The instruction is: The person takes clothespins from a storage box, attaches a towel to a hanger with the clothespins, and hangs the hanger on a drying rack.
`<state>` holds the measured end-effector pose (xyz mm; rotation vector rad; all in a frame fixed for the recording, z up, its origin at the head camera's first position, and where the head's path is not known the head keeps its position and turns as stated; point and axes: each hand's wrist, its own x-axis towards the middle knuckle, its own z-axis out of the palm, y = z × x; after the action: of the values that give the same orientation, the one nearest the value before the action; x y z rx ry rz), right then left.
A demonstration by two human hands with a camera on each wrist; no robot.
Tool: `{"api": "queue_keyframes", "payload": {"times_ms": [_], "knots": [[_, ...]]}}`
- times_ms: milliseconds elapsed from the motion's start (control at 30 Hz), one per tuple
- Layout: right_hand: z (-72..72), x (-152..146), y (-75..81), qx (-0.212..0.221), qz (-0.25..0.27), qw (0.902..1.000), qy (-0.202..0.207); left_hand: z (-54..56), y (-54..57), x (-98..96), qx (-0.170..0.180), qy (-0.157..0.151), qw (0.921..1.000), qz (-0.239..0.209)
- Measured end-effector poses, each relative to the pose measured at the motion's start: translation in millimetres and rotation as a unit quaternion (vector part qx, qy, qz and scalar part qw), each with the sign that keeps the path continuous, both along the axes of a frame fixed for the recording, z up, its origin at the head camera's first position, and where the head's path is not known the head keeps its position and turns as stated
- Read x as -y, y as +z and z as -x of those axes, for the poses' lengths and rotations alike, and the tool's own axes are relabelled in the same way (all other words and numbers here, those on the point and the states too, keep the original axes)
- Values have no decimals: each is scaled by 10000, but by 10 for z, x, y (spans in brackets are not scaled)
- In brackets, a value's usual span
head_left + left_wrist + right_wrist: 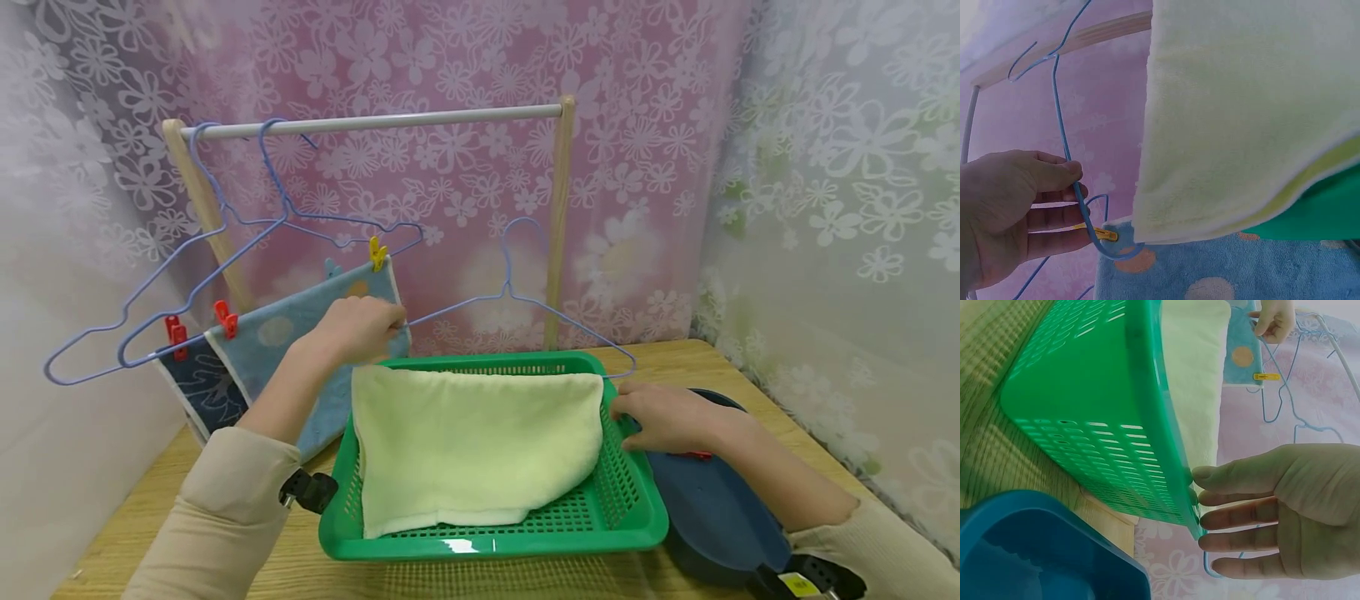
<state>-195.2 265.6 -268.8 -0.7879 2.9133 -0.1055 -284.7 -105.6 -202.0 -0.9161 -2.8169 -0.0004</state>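
Pinching a blue hanger (507, 285) now with the left hand (356, 329), just behind the green basket (495, 547), and touching that basket's right rim with the straight, unclenched fingers of the right hand (663, 417)! Look inside: see a pale yellow towel (480, 446) covering most of the basket's floor. Glance right, into the dark blue basin (720, 521), and spot a small red item (694, 455).

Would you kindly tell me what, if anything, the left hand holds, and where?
The left hand pinches a blue hanger by its shoulder, near the curved end.
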Motion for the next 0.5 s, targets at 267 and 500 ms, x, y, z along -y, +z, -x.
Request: {"api": "queue_keyframes", "payload": {"times_ms": [267,500], "knots": [[0,-6,-4,5,-15,10000,-11,-59,43,18,-1175,137,9922,391],[-15,-2,0,-32,43,10000,28,-96,44,51,-1137,354,9925,259]]}}
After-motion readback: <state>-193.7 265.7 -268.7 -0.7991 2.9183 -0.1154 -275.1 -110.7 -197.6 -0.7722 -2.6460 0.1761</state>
